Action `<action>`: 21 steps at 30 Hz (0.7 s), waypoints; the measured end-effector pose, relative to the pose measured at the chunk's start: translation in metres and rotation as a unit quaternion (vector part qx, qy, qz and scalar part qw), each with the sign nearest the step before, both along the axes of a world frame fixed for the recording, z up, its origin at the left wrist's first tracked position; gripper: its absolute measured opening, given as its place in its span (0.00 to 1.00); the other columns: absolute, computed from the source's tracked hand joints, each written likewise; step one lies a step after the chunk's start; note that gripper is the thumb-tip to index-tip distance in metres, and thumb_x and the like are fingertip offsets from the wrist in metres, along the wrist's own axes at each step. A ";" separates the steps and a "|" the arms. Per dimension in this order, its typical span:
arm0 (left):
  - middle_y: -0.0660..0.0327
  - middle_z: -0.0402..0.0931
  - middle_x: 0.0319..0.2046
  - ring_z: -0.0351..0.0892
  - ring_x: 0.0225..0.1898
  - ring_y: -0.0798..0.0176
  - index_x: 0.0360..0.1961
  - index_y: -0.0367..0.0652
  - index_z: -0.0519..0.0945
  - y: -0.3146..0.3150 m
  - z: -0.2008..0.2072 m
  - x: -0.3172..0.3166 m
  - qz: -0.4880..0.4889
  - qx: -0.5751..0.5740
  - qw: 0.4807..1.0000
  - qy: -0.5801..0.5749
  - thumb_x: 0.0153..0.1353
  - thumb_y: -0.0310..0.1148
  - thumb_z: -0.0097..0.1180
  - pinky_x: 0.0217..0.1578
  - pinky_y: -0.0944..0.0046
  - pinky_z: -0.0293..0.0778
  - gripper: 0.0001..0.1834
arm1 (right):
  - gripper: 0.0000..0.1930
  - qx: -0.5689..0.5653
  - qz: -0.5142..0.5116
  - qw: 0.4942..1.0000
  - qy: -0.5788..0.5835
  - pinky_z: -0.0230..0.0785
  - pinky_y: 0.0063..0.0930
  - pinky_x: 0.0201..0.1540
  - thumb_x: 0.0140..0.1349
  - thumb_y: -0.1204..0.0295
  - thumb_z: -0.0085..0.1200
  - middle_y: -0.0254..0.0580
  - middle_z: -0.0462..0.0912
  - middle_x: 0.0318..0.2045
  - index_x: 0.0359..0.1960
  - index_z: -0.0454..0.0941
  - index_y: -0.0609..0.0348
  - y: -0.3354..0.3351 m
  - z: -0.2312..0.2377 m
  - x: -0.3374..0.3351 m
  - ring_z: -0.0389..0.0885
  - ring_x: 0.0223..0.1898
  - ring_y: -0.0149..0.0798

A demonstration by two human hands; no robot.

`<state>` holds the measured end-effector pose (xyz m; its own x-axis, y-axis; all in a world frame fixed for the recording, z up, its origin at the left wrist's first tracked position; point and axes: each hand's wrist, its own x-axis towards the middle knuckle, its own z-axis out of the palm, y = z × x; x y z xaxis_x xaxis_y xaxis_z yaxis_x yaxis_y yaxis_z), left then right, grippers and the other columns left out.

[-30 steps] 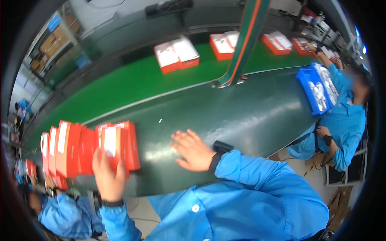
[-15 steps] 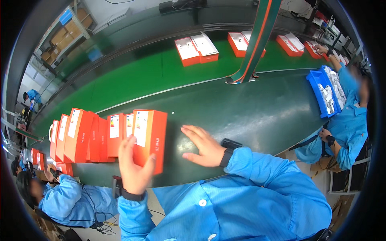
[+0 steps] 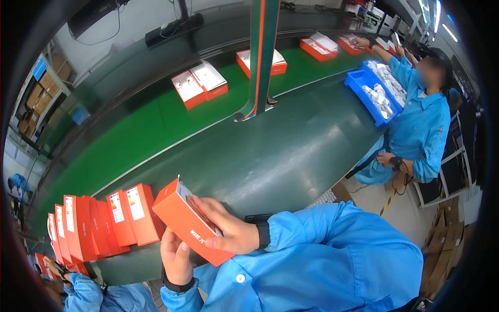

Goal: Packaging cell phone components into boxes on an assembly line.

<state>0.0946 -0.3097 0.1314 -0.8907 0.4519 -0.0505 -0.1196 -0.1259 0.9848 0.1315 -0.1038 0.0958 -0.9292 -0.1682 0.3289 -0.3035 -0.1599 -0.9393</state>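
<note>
Tilted in front of my chest is an orange-red carton box (image 3: 179,216) with white lettering on its long side. My left hand (image 3: 176,257) grips its lower left side, thumb on the face. My right hand (image 3: 231,226) is wrapped over its right side, with the fingers on the printed face and the thumb on the orange side. A thin white edge stands up at the box's far top corner. Left of my hands, a row of similar orange-red boxes (image 3: 143,216) stands on the dark green table (image 3: 228,151), several bearing white labels.
Open orange boxes with white inserts (image 3: 189,91) lie on the green conveyor (image 3: 138,125) beyond the table. A green post (image 3: 261,57) rises from the table's far side. At right, a blue bin (image 3: 358,88) holds white pieces beside a co-worker (image 3: 421,114). Another co-worker (image 3: 99,299) sits at lower left.
The nearest box has left the end of the row and is now lifted and tilted in both hands. My right hand has come over from apart to hold it. The view has turned rightward.
</note>
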 end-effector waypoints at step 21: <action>0.56 0.78 0.58 0.78 0.60 0.57 0.65 0.35 0.71 0.022 -0.021 -0.013 0.092 0.150 0.983 -0.049 0.56 0.49 0.72 0.63 0.56 0.73 0.42 | 0.46 0.124 -0.076 0.988 0.058 0.53 0.41 0.77 0.68 0.69 0.63 0.57 0.60 0.73 0.80 0.47 0.71 0.051 0.034 -0.017 0.61 0.75 0.50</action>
<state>0.0815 -0.2873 0.1108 -0.9560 0.2920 -0.0299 -0.1610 -0.4364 0.8852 0.1150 -0.0528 0.1298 -0.9086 -0.1192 0.4004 -0.4139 0.1269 -0.9014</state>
